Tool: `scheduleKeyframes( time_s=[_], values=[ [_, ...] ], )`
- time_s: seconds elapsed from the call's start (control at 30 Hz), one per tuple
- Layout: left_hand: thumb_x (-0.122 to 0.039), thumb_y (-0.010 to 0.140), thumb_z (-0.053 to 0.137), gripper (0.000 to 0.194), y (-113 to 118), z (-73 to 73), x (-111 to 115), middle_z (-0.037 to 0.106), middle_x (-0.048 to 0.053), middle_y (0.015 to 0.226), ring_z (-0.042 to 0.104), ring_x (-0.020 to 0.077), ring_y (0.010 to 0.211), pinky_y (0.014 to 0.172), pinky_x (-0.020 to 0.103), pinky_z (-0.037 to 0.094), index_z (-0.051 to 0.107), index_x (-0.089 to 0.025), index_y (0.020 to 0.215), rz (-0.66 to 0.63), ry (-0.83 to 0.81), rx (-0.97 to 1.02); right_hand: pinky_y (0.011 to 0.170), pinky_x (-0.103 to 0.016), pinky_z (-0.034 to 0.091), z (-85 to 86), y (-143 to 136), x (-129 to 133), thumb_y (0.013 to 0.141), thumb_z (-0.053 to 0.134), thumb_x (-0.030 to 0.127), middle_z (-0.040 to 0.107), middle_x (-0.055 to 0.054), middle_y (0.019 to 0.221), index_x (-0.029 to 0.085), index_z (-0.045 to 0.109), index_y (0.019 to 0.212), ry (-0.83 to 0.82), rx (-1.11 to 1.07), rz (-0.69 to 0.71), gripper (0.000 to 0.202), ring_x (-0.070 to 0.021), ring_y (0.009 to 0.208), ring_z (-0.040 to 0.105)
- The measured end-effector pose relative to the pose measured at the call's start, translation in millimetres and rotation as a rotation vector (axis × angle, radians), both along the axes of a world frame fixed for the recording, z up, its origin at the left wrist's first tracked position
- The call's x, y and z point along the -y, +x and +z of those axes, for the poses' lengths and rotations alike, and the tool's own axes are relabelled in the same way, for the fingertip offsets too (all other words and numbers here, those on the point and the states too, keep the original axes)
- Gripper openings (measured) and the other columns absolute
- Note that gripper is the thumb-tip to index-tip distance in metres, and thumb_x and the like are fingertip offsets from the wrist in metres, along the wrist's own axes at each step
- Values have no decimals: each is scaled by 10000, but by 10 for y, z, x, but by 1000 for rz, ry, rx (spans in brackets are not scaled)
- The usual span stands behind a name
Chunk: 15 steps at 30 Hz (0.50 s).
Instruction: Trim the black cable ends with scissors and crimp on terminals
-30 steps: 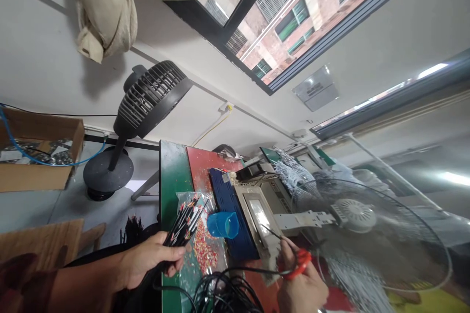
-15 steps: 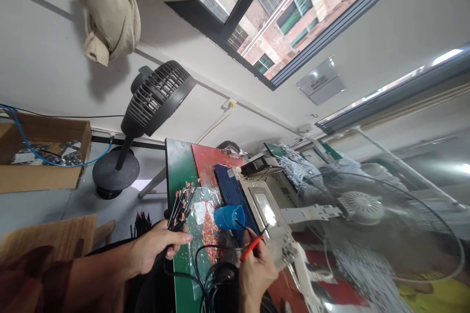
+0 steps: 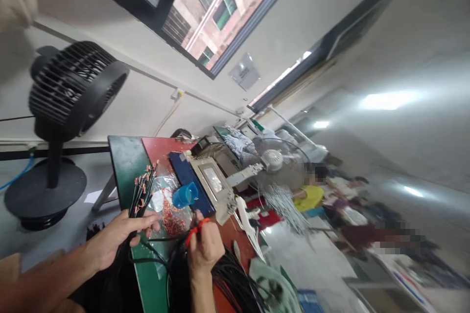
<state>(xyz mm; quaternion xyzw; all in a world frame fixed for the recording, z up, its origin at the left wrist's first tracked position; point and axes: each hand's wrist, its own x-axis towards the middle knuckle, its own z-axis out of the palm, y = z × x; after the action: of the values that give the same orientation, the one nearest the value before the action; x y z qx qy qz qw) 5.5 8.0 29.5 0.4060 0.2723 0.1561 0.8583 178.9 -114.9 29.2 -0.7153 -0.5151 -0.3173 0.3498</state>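
Note:
My left hand [image 3: 125,230] is closed round a bundle of black cables [image 3: 145,188] whose stripped ends, with small coloured wires, point up and away from me. My right hand [image 3: 205,249] grips a red-handled tool [image 3: 196,231]; its working end is hidden by the fingers and blur. Under and beside my right hand lies a heap of black cables [image 3: 233,274] on the bench. Just beyond the hands, a blue cup [image 3: 184,195] lies tilted near a clear plastic bag [image 3: 158,200] and a pile of small red and orange scraps [image 3: 172,220].
A beige machine [image 3: 211,181] with a blue base [image 3: 189,176] stands on the green and red bench [image 3: 125,156]. A black fan [image 3: 69,88] is at the left. Beyond the machine are a large wire-guarded fan [image 3: 271,159], grey cable bundles [image 3: 282,200] and people at work [image 3: 310,199].
The view has swung right, so bench and fan appear further left. My right hand and its red tool have come down over the black cable heap. My left hand still holds the bundle.

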Motion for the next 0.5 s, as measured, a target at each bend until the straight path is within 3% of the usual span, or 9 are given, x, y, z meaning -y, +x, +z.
scheduleKeyframes(
  time_s=[0.1,0.23,0.37,0.5],
  values=[
    [-436,638,712,427,132,60,32,649,101,845,532,152,718,452,188,252,647,-102,896,-74,17,-38,526,-283,337,86,-285,90,895,427,166,544,-34,555,114,636,895,-27,289,40,215,-146,520,477],
    [-445,594,723,393,225,83,184,646,61,699,455,68,488,415,183,196,629,-98,751,-120,-36,-77,531,-293,316,97,-585,270,856,470,66,565,-34,551,118,624,813,-96,397,141,168,-145,527,498],
    [-370,587,716,344,219,24,296,673,118,712,553,109,534,405,181,178,633,-71,736,-170,-90,-37,605,-304,378,-87,-696,408,867,444,69,610,-58,584,140,620,720,-52,452,261,241,-164,590,567],
    [-297,571,723,329,162,-22,340,676,130,716,630,171,637,423,173,241,624,-64,781,-147,-249,45,540,-269,361,-339,-748,422,878,478,137,592,-25,534,157,645,717,-11,405,255,233,-120,477,531]
  ],
)
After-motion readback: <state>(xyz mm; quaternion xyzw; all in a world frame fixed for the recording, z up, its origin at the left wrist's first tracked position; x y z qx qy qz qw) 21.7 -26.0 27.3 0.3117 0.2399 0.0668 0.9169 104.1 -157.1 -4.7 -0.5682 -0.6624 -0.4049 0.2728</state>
